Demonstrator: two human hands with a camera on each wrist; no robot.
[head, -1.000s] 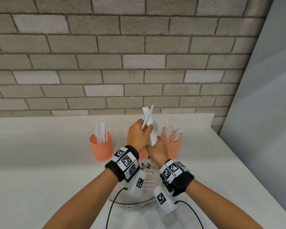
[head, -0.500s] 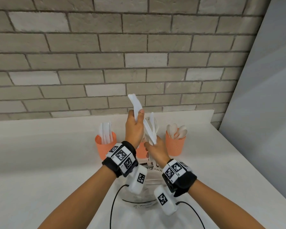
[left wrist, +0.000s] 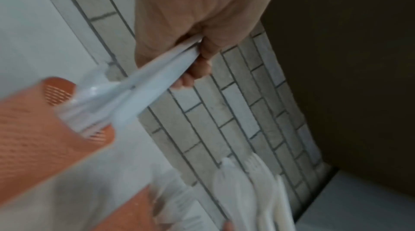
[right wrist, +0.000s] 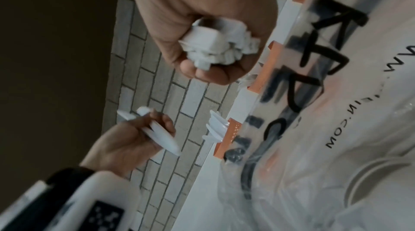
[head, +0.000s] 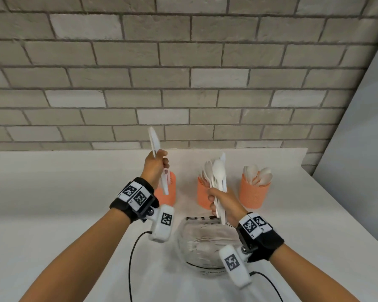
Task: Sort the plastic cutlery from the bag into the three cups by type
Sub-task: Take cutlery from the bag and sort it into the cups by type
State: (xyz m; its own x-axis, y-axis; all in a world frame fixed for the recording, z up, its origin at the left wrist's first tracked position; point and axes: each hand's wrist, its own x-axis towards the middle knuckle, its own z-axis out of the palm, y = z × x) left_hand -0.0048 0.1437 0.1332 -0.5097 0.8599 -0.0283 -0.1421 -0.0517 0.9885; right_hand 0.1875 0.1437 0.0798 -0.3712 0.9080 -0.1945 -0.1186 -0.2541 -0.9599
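On the bench, the bag lies just in front of the middle cup, with more cutlery inside. The right hand clamps a mixed bundle over that cup. The left hand grips what look like knives above the left cup; best lowered handle-first, upright, then released.

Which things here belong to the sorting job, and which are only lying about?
Belong to the job:
- knives held by left hand
- mixed cutlery bundle held by right hand
- three orange cups: left, middle, right
- plastic bag

Just there:
- brick wall
- white counter
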